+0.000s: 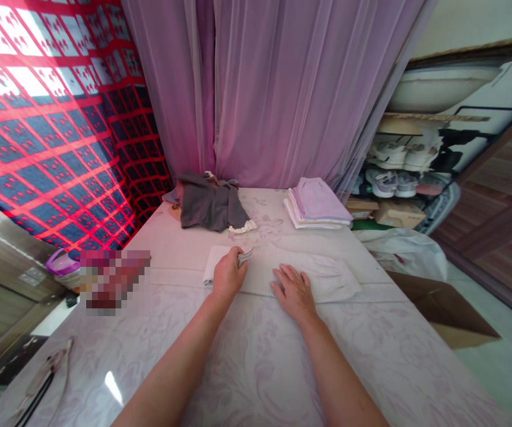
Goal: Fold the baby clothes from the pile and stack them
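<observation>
A white ribbed garment point(327, 274) lies spread across the middle of the bed point(256, 367). My left hand point(228, 274) is closed on a folded edge of it near its left end, pinching the cloth. My right hand point(293, 290) lies flat with fingers spread, pressing on the garment's middle. Behind, a crumpled grey garment point(209, 204) sits at the back left and a stack of folded pale clothes point(317, 204) at the back right.
A purple curtain point(277, 89) hangs behind the bed and a red-and-blue patterned cloth point(51, 118) covers the left. A shoe rack point(407, 172) and a cardboard box point(442, 308) stand on the right. A strap point(42, 379) lies at the bed's near left.
</observation>
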`<state>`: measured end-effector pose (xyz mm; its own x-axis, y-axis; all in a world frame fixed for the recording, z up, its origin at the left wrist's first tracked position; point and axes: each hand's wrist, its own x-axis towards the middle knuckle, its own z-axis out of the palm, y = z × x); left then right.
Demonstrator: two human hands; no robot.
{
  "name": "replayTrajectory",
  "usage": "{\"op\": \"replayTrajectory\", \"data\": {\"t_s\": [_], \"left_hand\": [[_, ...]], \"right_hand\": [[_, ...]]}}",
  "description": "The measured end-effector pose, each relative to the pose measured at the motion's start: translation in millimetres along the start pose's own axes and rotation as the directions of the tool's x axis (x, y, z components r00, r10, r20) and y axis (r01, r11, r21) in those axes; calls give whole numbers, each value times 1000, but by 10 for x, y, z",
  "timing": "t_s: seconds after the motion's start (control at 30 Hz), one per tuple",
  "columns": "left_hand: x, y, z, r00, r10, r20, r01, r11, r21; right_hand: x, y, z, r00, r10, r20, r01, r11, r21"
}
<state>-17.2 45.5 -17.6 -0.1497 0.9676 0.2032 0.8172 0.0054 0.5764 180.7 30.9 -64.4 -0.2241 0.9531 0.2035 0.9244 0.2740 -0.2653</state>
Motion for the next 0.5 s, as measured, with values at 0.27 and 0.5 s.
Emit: {"op": "replayTrajectory", "data": {"t_s": [0.27,0.5], "left_hand": [[-59,177,300,992,82,95,-87,995,54],[-42,228,379,980,139,144,-153,984,91]], "right_hand": [[11,9,1,998,17,-56,-15,999,43],[14,-6,-32,999,20,-40,-19,999,46]]}}
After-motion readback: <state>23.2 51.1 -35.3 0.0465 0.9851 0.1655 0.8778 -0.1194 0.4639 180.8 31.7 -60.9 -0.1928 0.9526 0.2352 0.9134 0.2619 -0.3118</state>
